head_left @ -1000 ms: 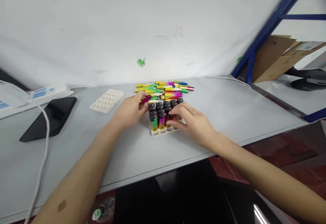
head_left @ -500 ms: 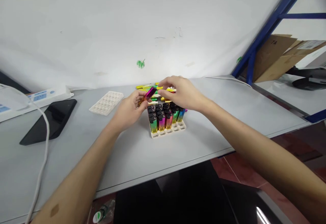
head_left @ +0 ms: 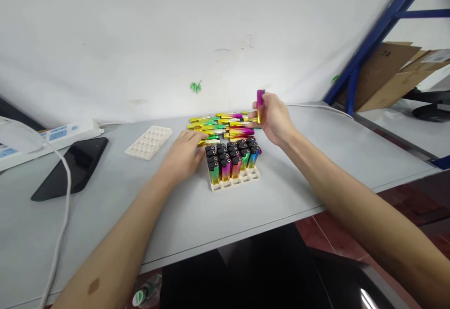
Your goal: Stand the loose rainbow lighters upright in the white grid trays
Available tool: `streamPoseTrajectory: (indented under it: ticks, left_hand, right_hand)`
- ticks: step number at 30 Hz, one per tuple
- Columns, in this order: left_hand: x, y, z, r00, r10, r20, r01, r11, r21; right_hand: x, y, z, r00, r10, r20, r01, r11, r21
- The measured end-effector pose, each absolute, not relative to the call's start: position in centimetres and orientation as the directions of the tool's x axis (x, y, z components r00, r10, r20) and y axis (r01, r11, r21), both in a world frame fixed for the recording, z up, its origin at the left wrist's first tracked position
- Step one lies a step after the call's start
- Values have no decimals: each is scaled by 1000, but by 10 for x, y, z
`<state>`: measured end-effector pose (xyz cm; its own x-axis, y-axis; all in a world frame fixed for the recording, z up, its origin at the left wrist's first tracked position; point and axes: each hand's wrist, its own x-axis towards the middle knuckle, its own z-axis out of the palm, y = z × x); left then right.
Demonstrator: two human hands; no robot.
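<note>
Lighters (head_left: 225,169) with black tops stand in rows in a pale tray (head_left: 236,184) on the grey desk (head_left: 197,224); more lie in a shiny pile (head_left: 225,124) just behind. By the pile's right end, the right hand (head_left: 277,116) has its grip clasped around a purple-and-gold lighter (head_left: 260,106), held roughly upright. The left hand (head_left: 184,155) is beside the tray, at the pile's near left edge; I cannot tell whether its grip holds anything. A second pale tray (head_left: 149,142) lies farther left.
</note>
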<state>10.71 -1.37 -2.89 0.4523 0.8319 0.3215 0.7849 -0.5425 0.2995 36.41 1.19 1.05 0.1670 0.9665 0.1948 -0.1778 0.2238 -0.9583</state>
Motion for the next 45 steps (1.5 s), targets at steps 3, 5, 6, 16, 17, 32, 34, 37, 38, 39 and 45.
streamPoseTrajectory:
  ticks: [3,5,6,16,17,32,34,37,38,39,45]
  left_hand:
    - [106,-10,-34,513,815,269,782,-573,245]
    - [107,-9,-36,510,819,263,794,-566,223]
    - [107,-8,-36,503,824,262,803,-557,211]
    - [103,-8,-36,463,850,250,846,-508,162]
    - [104,-7,-37,467,846,259,845,-513,151]
    - [129,23,-39,656,719,229,640,-691,335]
    - [129,26,-40,669,702,242,628,-709,321]
    - [130,28,-41,679,682,272,616,-730,295]
    - [130,28,-41,677,679,283,617,-734,286]
    - [129,27,-40,671,681,292,623,-732,276]
    - [118,22,-34,632,691,352,671,-715,198]
  right_hand:
    - [388,10,-1,251,966,60,-245,123,-962]
    - [400,7,-6,228,973,-19,-243,38,-969]
    - [405,6,-7,208,977,-50,-233,-1,-973]
    - [402,4,-18,137,985,-105,-154,-83,-985]
    - [401,4,-19,132,986,-104,-151,-84,-985]
    - [395,6,-24,60,994,-94,-135,-85,-987]
    - [394,7,-25,87,991,-102,-145,-88,-986]
    - [395,7,-26,108,988,-115,-157,-97,-983]
    - [395,8,-26,108,988,-113,-153,-96,-984]
    - [395,7,-26,107,988,-108,-148,-91,-985]
    - [398,3,-24,83,992,-95,-155,-81,-985]
